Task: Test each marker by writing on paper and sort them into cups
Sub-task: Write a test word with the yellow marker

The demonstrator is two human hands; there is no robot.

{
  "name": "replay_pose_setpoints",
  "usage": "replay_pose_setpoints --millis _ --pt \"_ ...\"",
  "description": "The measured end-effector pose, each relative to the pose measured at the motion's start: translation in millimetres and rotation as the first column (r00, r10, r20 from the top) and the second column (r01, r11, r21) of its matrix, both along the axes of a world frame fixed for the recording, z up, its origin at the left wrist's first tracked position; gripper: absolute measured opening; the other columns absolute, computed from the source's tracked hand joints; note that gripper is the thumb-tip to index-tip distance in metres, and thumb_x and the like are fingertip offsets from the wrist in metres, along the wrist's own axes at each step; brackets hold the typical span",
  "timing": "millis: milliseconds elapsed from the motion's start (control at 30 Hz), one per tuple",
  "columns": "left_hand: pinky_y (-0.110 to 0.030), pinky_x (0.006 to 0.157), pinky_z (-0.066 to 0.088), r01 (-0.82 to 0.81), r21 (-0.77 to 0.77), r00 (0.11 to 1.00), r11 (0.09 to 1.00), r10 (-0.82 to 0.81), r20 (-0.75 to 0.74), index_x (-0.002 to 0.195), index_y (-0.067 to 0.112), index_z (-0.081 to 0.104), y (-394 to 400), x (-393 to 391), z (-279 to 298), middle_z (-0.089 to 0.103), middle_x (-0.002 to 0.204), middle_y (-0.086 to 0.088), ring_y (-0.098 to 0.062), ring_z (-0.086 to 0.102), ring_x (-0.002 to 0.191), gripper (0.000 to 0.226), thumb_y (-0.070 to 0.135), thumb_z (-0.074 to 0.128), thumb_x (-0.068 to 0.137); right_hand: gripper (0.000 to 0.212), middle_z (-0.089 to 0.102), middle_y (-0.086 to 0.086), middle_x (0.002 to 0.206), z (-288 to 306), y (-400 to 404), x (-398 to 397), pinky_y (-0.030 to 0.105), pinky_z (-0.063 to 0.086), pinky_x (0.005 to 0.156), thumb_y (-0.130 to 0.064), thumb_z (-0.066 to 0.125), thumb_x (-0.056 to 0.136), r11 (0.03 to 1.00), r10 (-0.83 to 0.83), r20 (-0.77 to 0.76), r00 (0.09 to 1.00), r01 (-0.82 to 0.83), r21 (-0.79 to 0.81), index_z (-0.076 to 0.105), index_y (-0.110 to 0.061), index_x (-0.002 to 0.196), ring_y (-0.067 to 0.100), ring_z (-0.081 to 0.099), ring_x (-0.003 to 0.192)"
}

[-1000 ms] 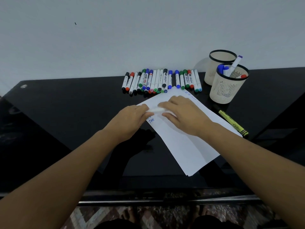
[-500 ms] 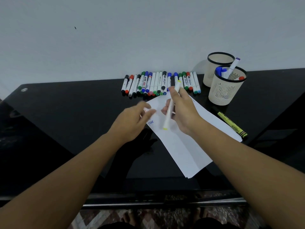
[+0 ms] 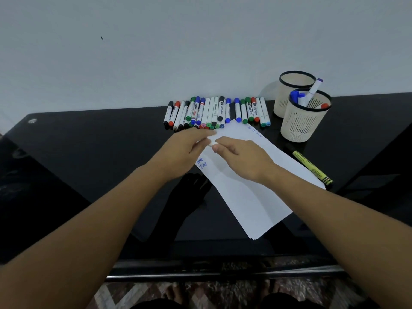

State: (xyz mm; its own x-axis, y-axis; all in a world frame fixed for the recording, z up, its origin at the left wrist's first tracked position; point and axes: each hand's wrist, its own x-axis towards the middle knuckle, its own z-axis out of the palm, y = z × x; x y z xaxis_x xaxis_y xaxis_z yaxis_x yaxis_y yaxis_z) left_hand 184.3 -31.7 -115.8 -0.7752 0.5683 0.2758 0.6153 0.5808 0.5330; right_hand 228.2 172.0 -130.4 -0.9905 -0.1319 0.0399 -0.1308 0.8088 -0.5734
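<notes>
While meeting over the sheet: pinched one white marker (image 3: pixel 210 142) between them.
Left hand (image 3: pixel 185 150): fingertips closed on one end, probably the cap.
Right hand (image 3: pixel 240 159): gripped the barrel, likely to uncap for testing.
Paper (image 3: pixel 247 192): lay under both, blue scribbles near left edge.
Marker row (image 3: pixel 214 112): waited beyond, untested.
Near cup (image 3: pixel 303 121): held several markers.
Far cup (image 3: pixel 294 90): contents hidden.

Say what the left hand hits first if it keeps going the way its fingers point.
The left hand points right and slightly away. First contact would likely be the white marker between both hands, then the right hand. Depth is unclear; it may already be touching the marker.
</notes>
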Motion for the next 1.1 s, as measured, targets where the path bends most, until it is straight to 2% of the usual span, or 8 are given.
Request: replay_pose_setpoints --millis 267,467,533,700,833,933,1033,1100 --pt "-0.011 0.075 0.044 -0.053 0.023 0.981 0.998 0.048 0.187 0.114 0.031 0.069 -1.4 -5.9 1.3 0.067 0.098 0.017 -0.001 0.063 0.090 0.016 0.026 0.061 0.101 0.042 0.064 -0.007 0.096 0.2 3.6 2.4 0.035 0.049 0.070 -0.060 0.047 0.102 0.996 0.020 0.051 0.999 -0.024 0.085 0.046 -0.037 0.136 0.017 0.063 0.088" --pt "-0.022 0.079 0.052 -0.217 0.117 0.944 0.969 0.177 0.279 0.113 0.027 0.065 -19.0 -4.2 -14.9 0.071 0.103 0.013 -0.002 0.068 0.085 0.013 0.025 0.062 0.101 0.046 0.067 0.012 0.104 -6.5 11.7 5.2 0.043 0.053 0.083 -0.020 0.045 0.107 0.997 -0.068 0.079 0.995 0.071 -0.035 0.027 -0.027 0.148 0.026 0.064 0.088" --pt "-0.023 0.079 0.053 -0.249 0.075 0.947 0.966 0.227 0.228 0.112 0.028 0.063 -28.1 -0.5 -25.9 0.068 0.104 0.014 -0.003 0.066 0.090 0.011 0.028 0.061 0.101 0.049 0.069 0.018 0.111 -6.5 11.5 6.9 0.048 0.055 0.089 -0.016 0.044 0.107 0.993 -0.067 0.072 0.995 0.074 -0.097 0.024 -0.037 0.146 0.031 0.068 0.092" --pt "-0.033 0.087 0.050 -0.307 -0.021 0.950 0.951 0.308 0.054 0.110 0.026 0.061 -51.6 6.6 -55.0 0.059 0.105 0.011 -0.007 0.053 0.097 0.012 0.021 0.060 0.099 0.031 0.069 -0.005 0.116 -4.9 10.4 7.3 0.038 0.058 0.095 -0.016 0.043 0.106 0.892 -0.129 0.102 0.986 0.160 -0.422 0.069 -0.034 0.110 0.015 0.075 0.086" --pt "-0.028 0.086 0.041 -0.279 -0.058 0.960 0.959 0.277 -0.033 0.136 0.027 0.056 -54.2 7.1 -68.8 0.053 0.114 0.005 -0.015 0.045 0.103 0.037 0.017 0.056 0.100 0.043 0.068 0.000 0.121 -4.1 5.4 7.6 0.039 0.056 0.100 -0.001 0.052 0.099 0.777 -0.096 0.092 0.991 0.132 -0.616 0.059 -0.035 0.125 0.014 0.069 0.109" --pt "-0.036 0.084 0.047 -0.252 -0.085 0.963 0.964 0.240 -0.123 0.139 0.026 0.060 -53.5 3.8 -74.5 0.051 0.113 0.002 -0.019 0.043 0.098 0.041 0.014 0.054 0.100 0.040 0.073 0.004 0.108 -7.3 -6.5 10.5 0.038 0.053 0.095 -0.012 0.072 0.096 0.730 -0.113 0.110 0.988 0.158 -0.665 0.050 -0.042 0.112 0.019 0.072 0.101" --pt "-0.040 0.084 0.048 -0.243 -0.157 0.961 0.957 0.215 -0.176 0.141 0.032 0.059 -54.9 0.8 -78.2 0.048 0.114 0.004 -0.019 0.041 0.097 0.043 0.021 0.048 0.101 0.004 0.072 0.003 0.085 -15.4 -23.0 16.8 0.039 0.055 0.095 -0.031 0.061 0.105 0.617 -0.108 0.130 0.986 0.169 -0.769 0.058 -0.032 0.102 0.023 0.071 0.085" --pt "-0.042 0.085 0.048 -0.239 -0.203 0.962 0.950 0.202 -0.185 0.141 0.036 0.058 -54.5 -0.3 -78.0 0.047 0.116 0.004 -0.017 0.040 0.097 0.047 0.031 0.037 0.099 0.021 0.065 0.003 0.075 -21.6 -27.1 19.8 0.029 0.052 0.081 -0.040 0.051 0.108 0.618 -0.143 0.113 0.983 0.178 -0.765 0.066 -0.026 0.106 0.017 0.066 0.074"
